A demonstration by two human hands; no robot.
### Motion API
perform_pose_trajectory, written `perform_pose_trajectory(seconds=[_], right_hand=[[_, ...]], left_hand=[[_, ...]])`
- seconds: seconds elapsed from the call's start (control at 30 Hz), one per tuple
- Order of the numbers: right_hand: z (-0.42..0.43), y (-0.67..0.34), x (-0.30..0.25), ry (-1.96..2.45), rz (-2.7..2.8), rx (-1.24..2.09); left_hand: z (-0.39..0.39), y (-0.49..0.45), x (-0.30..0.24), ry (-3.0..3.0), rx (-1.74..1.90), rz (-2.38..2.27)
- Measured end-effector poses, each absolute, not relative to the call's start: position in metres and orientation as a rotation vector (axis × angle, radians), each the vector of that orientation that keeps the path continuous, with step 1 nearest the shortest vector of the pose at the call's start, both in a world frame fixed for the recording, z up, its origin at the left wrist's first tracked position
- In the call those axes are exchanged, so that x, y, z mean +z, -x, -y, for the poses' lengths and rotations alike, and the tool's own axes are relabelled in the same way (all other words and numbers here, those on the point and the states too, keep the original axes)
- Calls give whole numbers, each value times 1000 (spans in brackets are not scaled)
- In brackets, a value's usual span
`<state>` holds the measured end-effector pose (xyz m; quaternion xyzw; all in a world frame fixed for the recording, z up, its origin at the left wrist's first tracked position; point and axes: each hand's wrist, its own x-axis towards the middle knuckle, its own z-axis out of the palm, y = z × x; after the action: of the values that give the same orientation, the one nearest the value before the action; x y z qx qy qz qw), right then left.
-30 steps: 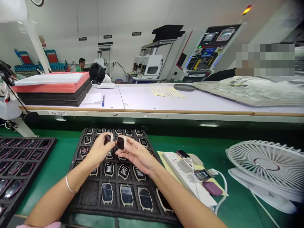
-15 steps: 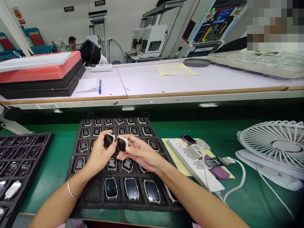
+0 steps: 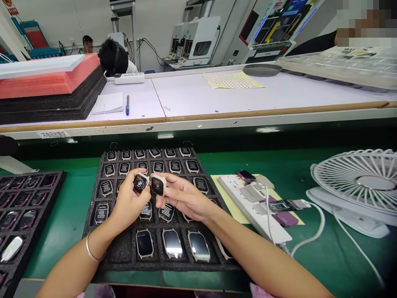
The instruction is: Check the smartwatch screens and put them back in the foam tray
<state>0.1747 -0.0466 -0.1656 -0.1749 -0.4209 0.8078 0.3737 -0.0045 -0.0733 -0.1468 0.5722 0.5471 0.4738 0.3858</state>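
My left hand [image 3: 128, 203] pinches a small pale-cased watch body [image 3: 140, 182] whose dark screen is lit. My right hand [image 3: 182, 196] grips a second watch body [image 3: 158, 185] with a dark screen, right beside the first. Both hands hover over a black foam tray [image 3: 120, 248] on the green belt. The tray's pockets hold several watch bodies: the far rows lie face down with labels up, the near row [image 3: 172, 244] lies screen up. A thin bracelet circles my left wrist.
A second black tray [image 3: 21, 203] of dark-faced watches lies at the left. A white power strip [image 3: 257, 211] with chargers, cables and purple watch bodies sits at the right, beside a white fan [image 3: 356, 186]. Behind runs a white bench with foam stacks [image 3: 46, 91], a notepad and a pen. People work beyond it.
The view has tipped down and the tray sits closer. Both hands stay together over the tray, and the left watch's screen now shows a lit display.
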Motion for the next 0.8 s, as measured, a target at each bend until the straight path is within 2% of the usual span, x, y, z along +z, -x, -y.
perform_pose_trajectory(seconds=[0.8], right_hand=[[48,-174,-164,423,1095,2073]], left_hand=[[75,5,-149,-1502,1204,-1418]])
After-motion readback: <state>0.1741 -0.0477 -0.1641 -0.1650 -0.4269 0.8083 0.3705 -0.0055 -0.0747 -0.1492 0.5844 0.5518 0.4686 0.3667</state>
